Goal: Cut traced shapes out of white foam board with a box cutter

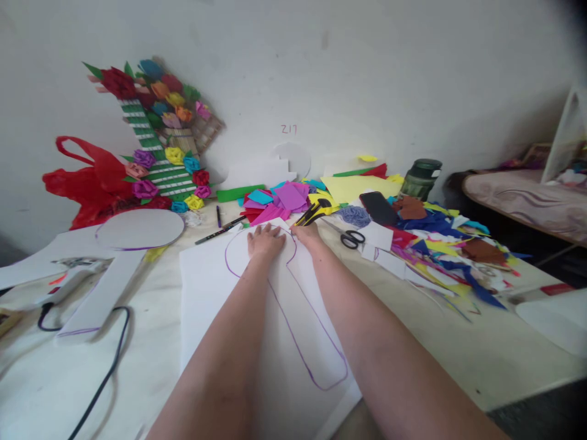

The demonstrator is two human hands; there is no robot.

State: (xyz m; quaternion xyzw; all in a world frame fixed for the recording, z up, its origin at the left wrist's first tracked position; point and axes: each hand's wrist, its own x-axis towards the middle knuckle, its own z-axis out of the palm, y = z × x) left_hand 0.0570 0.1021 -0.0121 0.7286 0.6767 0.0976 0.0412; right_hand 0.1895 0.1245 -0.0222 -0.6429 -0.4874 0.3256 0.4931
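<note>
A large white board [206,318] lies before me, with a purple outline of a rounded shape and a long handle drawn on it. Flat on the upper part of the outline, my left hand [266,241] presses the board with its fingers spread. My right hand [306,233] is closed around a yellow and black utility knife [312,212] at the outline's upper right edge. The blade tip is too small to make out. Black-handled scissors [352,238] lie just right of that hand. Beyond the board's top left edge rests a dark pen [219,231].
A white paddle-shaped cutout [140,231] and a corded glue gun [68,284] are on the left. Paper flowers [160,159] lean on the wall by a red bag [87,183]. Coloured scraps [440,238], a phone [378,208] and a green bottle [422,178] occupy the right.
</note>
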